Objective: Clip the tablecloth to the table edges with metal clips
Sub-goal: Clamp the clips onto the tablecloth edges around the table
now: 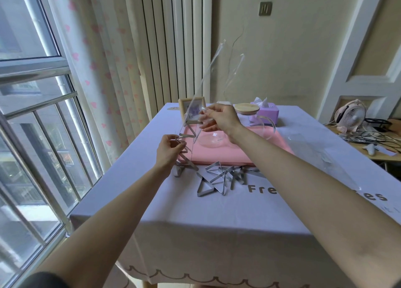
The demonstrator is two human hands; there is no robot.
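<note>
Above the pink tray [219,156], the right hand [219,118] pinches a clear packet [193,111]; the left hand [168,149] has its grip on metal clips [187,135] at the packet's mouth. Ease them out gently onto the pile [217,177] just before the tray, on the tablecloth [195,222].

- The print on the tablecloth [195,233] is partly hidden under the right forearm [303,168].
- The picture frame [181,105], at 1 o'clock from the left hand [168,152], is blurred behind clear packaging [206,81].
</note>
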